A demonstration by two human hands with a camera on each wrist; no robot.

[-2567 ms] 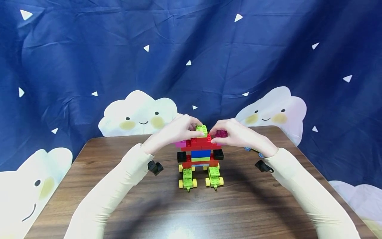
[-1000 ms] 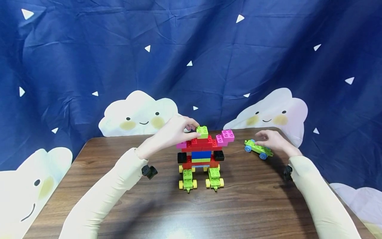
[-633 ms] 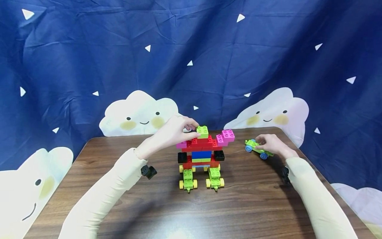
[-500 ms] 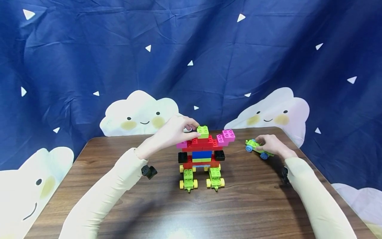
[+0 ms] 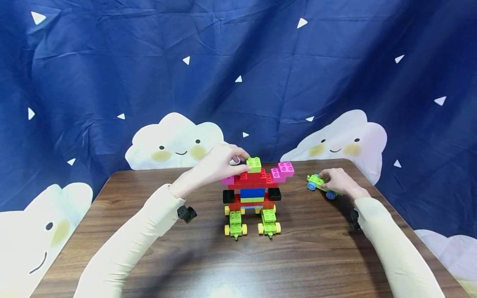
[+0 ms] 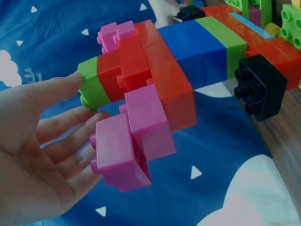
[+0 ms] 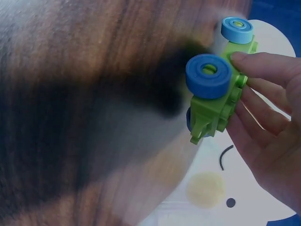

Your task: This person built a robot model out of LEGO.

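A figure of toy bricks stands upright mid-table, with a blue middle [image 5: 252, 193], red shoulders, stepped pink bricks [image 5: 285, 169] for arms and green wheeled feet [image 5: 269, 223]. My left hand [image 5: 218, 164] pinches the lime green brick [image 5: 254, 164] on top; in the left wrist view thumb and fingertips meet that green brick [image 6: 94, 81]. To the right, a green toy car base [image 5: 316, 179] with blue wheels is on the table, and my right hand [image 5: 340, 182] grips its side. The right wrist view has the thumb and fingers on either side of this car base [image 7: 211, 112].
The wooden table [image 5: 193, 256] has its right edge close beyond the right hand. Behind it hangs a dark blue cloth [image 5: 208, 82] printed with smiling clouds and white triangles. Black bricks [image 5: 274, 193] jut from both sides of the figure.
My right hand has left the pink bricks on the figure's right side, moved right and taken hold of the car base. The left hand stays on the top green brick.
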